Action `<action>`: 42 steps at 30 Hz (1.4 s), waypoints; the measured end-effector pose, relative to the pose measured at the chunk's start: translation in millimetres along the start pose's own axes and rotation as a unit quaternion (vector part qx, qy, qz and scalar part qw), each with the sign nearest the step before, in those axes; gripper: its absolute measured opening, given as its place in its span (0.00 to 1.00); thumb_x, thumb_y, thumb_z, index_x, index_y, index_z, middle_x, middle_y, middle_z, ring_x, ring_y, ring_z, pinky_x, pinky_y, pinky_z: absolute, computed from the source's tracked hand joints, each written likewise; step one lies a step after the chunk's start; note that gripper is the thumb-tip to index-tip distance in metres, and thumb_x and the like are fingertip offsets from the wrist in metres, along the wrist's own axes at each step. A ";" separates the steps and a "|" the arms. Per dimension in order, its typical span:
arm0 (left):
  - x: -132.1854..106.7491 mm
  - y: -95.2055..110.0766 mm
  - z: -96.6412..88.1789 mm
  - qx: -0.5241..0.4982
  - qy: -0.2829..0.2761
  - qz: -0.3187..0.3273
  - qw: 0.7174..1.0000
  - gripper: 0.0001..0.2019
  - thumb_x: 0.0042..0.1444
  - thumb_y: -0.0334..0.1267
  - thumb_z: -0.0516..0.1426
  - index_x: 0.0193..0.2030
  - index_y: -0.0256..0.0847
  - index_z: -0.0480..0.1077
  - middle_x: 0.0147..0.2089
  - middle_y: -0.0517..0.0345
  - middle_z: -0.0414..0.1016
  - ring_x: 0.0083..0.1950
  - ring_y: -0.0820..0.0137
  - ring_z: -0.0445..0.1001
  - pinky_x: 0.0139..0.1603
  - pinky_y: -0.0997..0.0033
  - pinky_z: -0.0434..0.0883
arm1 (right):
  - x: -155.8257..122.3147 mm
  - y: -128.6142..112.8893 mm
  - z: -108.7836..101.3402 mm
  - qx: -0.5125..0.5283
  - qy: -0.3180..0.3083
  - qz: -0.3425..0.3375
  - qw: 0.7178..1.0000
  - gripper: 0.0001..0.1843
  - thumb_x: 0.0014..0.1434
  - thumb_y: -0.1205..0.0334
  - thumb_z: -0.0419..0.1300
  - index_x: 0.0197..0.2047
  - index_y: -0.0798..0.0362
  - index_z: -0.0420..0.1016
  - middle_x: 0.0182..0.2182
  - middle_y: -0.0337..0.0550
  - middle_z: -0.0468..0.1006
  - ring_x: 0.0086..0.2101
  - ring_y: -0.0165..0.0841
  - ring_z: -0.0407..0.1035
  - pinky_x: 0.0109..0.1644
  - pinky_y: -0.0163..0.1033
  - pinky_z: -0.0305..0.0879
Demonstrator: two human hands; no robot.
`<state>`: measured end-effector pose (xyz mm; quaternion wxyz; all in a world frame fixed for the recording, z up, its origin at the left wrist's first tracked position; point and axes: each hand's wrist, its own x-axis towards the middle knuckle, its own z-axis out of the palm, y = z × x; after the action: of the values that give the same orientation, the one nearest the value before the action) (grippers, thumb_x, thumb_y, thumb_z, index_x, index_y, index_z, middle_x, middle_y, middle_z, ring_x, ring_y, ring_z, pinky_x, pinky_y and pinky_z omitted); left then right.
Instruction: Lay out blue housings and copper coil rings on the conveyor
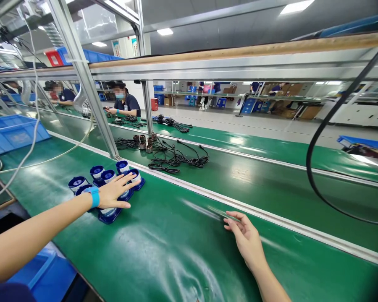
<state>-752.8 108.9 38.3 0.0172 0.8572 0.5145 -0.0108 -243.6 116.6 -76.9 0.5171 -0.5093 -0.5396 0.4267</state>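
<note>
Blue plastic spools (108,178), short round reels with white cores and flat flanged bases, stand clustered on the green belt at about nine o'clock from the middle of the view. The left hand (115,192) lies flat across the near ones, fingers spread and apart, palm down, pressing or gathering rather than gripping; a blue wristband (95,196) sits just behind it. The step in hand looks like collecting the reels into a group, and the next move would call for curling the fingers round one flange or sweeping the whole cluster together without tipping any.

At five o'clock the right hand (245,239) hovers low over the belt, open, fingers loosely extended and holding nothing.

The conveyor belt (182,251) is smooth, glossy green with streaks of reflected light, edged by a pale metal rail (271,220). Beyond the rail, at twelve o'clock, black cables (176,157) lie tangled beside small metal cylinders (144,142). A slanted aluminium post (88,84) rises from the rail, a thick black hose (321,134) loops at three o'clock, and a blue tray (12,134) sits at ten o'clock. Other workers sit well apart at far benches
</note>
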 end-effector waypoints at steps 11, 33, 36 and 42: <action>13.0 -14.5 -11.5 0.024 0.063 -0.014 0.998 0.42 0.61 0.68 0.52 0.74 0.46 0.55 0.77 0.45 0.46 0.78 0.48 0.43 0.76 0.40 0.43 | 1.2 4.0 6.3 0.014 -0.006 -0.010 1.000 0.30 0.57 0.34 0.65 0.45 0.53 0.74 0.42 0.51 0.78 0.40 0.42 0.77 0.43 0.46 0.78; 212.1 164.5 47.4 -0.181 0.106 0.106 0.972 0.14 0.62 0.52 0.60 0.53 0.54 0.73 0.51 0.63 0.79 0.55 0.61 0.75 0.59 0.54 0.72 | 211.2 -23.2 6.6 -0.598 -0.086 -0.115 0.789 0.42 0.60 0.75 0.58 0.75 0.54 0.50 0.73 0.51 0.52 0.70 0.44 0.47 0.72 0.52 0.52; 229.0 99.4 28.9 -0.177 0.189 -0.063 0.964 0.22 0.70 0.54 0.44 0.58 0.44 0.68 0.60 0.49 0.71 0.60 0.56 0.71 0.61 0.51 0.70 | 260.1 -19.2 30.1 -0.618 -0.102 -0.114 0.771 0.47 0.58 0.82 0.55 0.77 0.53 0.45 0.74 0.52 0.45 0.72 0.47 0.39 0.72 0.56 0.49; 281.7 -36.7 13.8 -0.148 0.170 -0.354 0.908 0.35 0.64 0.61 0.46 0.68 0.35 0.58 0.69 0.26 0.50 0.62 0.34 0.68 0.57 0.36 0.69 | 295.3 -10.1 31.1 -0.627 -0.142 -0.084 0.761 0.32 0.64 0.77 0.55 0.69 0.51 0.63 0.74 0.56 0.46 0.73 0.54 0.34 0.71 0.65 0.44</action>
<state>-652.7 373.9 13.6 0.0513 0.5954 0.7748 0.2065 -259.8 410.1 -33.6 0.0335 -0.6058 -0.7948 0.0151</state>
